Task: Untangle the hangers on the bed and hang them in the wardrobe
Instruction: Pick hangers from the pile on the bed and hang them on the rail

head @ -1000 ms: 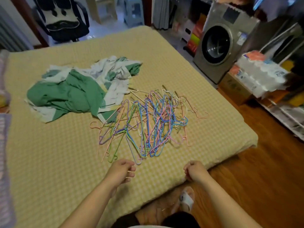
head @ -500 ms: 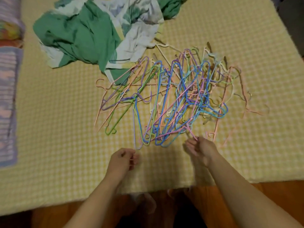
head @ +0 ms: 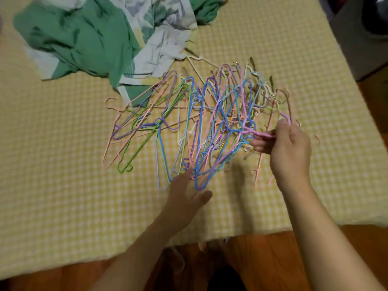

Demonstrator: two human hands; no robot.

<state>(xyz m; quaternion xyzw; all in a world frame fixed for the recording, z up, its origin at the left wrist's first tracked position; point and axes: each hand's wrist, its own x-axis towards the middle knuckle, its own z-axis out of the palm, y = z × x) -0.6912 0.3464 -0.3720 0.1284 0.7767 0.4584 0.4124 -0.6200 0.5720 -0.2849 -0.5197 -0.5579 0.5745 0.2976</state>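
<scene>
A tangled pile of thin wire hangers [head: 195, 122] in pink, blue, purple, green and cream lies on the yellow checked bed [head: 63, 185]. My right hand [head: 287, 150] is at the pile's right side, fingers pinched on a pink hanger [head: 262, 134] and lifting part of the tangle with it. At the pile's near edge my left hand [head: 186, 194] reaches in with fingers spread, its fingertips touching the blue and purple hangers. The wardrobe is out of view.
A crumpled green and white patterned cloth [head: 94, 38] lies on the bed behind the pile, touching its far left hangers. The bed's near edge [head: 210, 238] runs just below my forearms, with wooden floor [head: 262, 265] beneath. A dark object [head: 369, 28] stands past the bed's right edge.
My right hand moved up and right and took hold of a pink hanger, pulling it sideways. My left hand opened and slid forward onto the pile's near edge. The view moved closer.
</scene>
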